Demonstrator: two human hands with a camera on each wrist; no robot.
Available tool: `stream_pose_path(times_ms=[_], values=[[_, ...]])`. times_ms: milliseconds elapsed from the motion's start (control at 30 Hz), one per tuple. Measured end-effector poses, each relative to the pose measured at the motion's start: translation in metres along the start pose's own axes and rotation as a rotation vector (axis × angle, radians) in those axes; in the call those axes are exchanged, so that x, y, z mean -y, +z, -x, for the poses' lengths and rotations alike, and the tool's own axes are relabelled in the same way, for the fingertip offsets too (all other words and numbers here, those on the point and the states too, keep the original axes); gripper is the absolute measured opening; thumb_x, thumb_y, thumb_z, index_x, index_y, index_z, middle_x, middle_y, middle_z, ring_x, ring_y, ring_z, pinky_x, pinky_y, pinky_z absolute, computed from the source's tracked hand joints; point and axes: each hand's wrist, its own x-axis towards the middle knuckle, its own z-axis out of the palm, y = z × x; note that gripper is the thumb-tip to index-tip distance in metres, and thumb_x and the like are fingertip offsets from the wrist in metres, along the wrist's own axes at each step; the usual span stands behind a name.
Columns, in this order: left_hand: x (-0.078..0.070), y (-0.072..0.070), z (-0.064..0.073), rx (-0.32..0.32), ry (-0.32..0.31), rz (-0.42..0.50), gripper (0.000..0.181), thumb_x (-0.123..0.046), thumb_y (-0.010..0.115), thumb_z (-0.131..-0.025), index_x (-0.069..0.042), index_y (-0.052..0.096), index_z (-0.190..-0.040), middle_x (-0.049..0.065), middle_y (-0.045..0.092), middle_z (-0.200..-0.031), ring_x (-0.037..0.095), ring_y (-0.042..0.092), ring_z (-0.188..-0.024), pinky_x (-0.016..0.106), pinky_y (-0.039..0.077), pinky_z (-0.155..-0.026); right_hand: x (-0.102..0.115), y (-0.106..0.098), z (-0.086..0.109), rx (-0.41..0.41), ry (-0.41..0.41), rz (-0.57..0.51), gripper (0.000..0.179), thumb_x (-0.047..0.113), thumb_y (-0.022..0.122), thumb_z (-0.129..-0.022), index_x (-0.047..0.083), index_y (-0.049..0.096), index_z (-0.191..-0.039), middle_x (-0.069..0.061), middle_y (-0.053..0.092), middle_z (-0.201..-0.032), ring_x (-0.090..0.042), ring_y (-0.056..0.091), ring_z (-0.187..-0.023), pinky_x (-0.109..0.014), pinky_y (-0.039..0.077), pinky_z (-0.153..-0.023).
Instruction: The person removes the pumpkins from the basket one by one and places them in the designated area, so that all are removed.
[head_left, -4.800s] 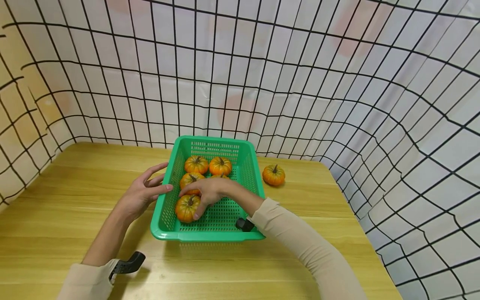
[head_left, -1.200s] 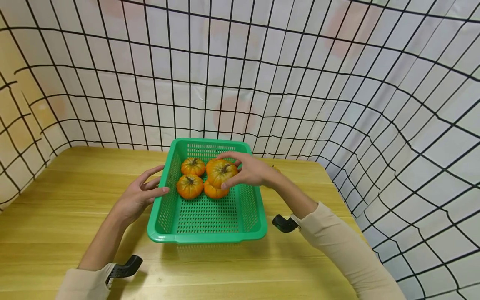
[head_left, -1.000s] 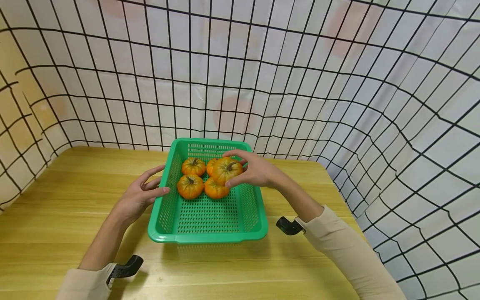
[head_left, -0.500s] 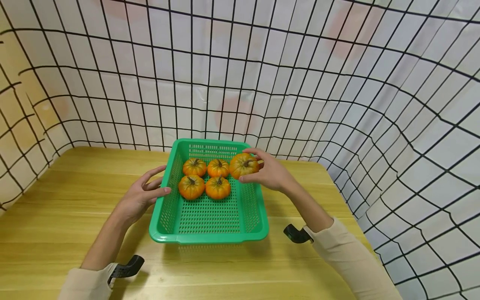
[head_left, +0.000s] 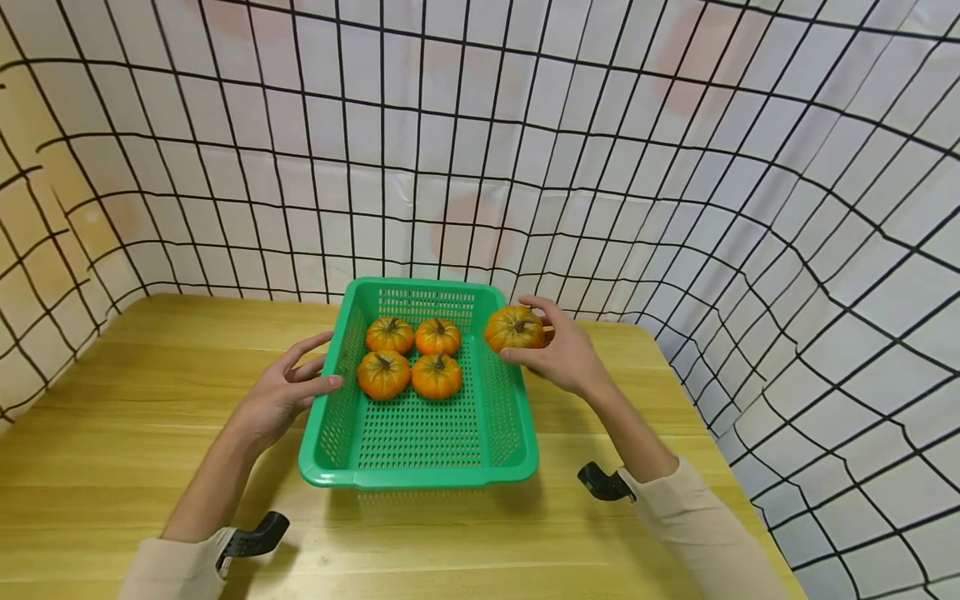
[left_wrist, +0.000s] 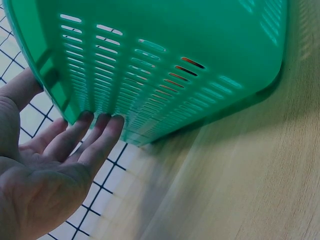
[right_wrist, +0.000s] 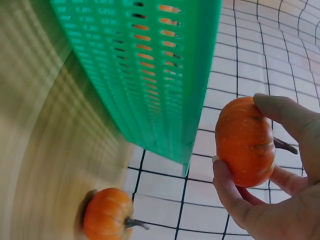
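- Right grip point(head_left: 562, 350) pinches a raised pumpkin point(right_wrist: 245, 142); right wrist view shows a gap to the basket point(head_left: 416, 477)
- Left grip point(head_left: 273, 396) spread, touching basket
- Second pumpkin point(right_wrist: 108, 215): plain only from right wrist
- Room along basket's near edge

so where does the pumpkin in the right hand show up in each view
Head: the held pumpkin is just right of centre, in the right hand, overlapping the basket's right rim in the picture.
Left wrist: not seen; the basket's side fills much of the upper picture.
Right wrist: right of centre, with another pumpkin at the lower left.
Shared landmark: the green basket, visible in all three.
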Motion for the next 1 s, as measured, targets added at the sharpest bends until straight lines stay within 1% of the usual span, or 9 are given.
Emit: stream_pose_path(times_ms=[200,333,467,633,700,833,1000], values=[[0.0,0.0,0.001,-0.002,-0.002,-0.003,0.081,-0.008,0.068,-0.097,-0.019,0.022,-0.162,0.027,0.03,-0.162,0.018,0.064,-0.121,0.031,0.056,-0.094,-0.012,-0.002,0.004,-0.06,0.019,0.032,0.078,0.034,0.084,-0.083,0.023,0.045,-0.15,-0.021,0.053,-0.138,-0.039,0.059,-0.118,-0.049,0.057,-0.087],[0.0,0.0,0.001,-0.001,-0.003,-0.002,0.081,-0.008,0.068,-0.097,-0.019,0.021,-0.162,0.026,0.029,-0.162,0.017,0.063,-0.121,0.031,0.056,-0.094,-0.023,-0.006,0.009,-0.086,0.059,0.05,0.078,0.039,0.083,-0.084,0.025,0.044,-0.151,-0.021,0.051,-0.143,-0.04,0.057,-0.122,-0.052,0.056,-0.09],[-0.001,0.0,0.001,0.001,-0.002,-0.005,0.081,-0.009,0.068,-0.097,-0.018,0.021,-0.162,0.026,0.029,-0.163,0.017,0.064,-0.121,0.031,0.056,-0.094,-0.036,-0.01,0.013,-0.108,0.098,0.042,0.08,0.043,0.082,-0.084,0.027,0.043,-0.151,-0.022,0.047,-0.149,-0.043,0.053,-0.129,-0.055,0.054,-0.094],[-0.001,0.001,0.001,-0.001,-0.005,-0.007,0.081,-0.009,0.068,-0.097,-0.018,0.021,-0.162,0.026,0.029,-0.163,0.017,0.063,-0.121,0.03,0.056,-0.094,-0.049,-0.014,0.015,-0.14,0.134,0.025,0.08,0.046,0.083,-0.082,0.029,0.044,-0.15,-0.02,0.047,-0.151,-0.042,0.05,-0.134,-0.057,0.05,-0.1],[-0.001,0.001,0.001,-0.001,-0.006,-0.005,0.081,-0.009,0.068,-0.097,-0.018,0.021,-0.162,0.026,0.029,-0.163,0.017,0.063,-0.122,0.03,0.055,-0.094,-0.053,-0.016,0.016,-0.15,0.15,0.02,0.082,0.048,0.083,-0.082,0.029,0.044,-0.151,-0.019,0.048,-0.151,-0.041,0.05,-0.135,-0.057,0.05,-0.101],[-0.001,0.001,0.002,0.001,-0.005,-0.008,0.081,-0.009,0.068,-0.097,-0.018,0.021,-0.162,0.026,0.029,-0.162,0.017,0.063,-0.122,0.03,0.055,-0.094,-0.063,-0.019,0.017,-0.179,0.171,0.027,0.083,0.049,0.083,-0.081,0.027,0.044,-0.152,-0.02,0.05,-0.148,-0.041,0.053,-0.131,-0.055,0.051,-0.099],[-0.001,0.001,0.001,0.005,0.0,-0.006,0.081,-0.008,0.068,-0.097,-0.018,0.021,-0.162,0.027,0.03,-0.162,0.017,0.063,-0.122,0.031,0.055,-0.094,-0.08,-0.023,0.016,-0.236,0.19,0.049,0.084,0.049,0.082,-0.083,0.022,0.044,-0.152,-0.022,0.049,-0.148,-0.041,0.052,-0.129,-0.056,0.05,-0.099]])
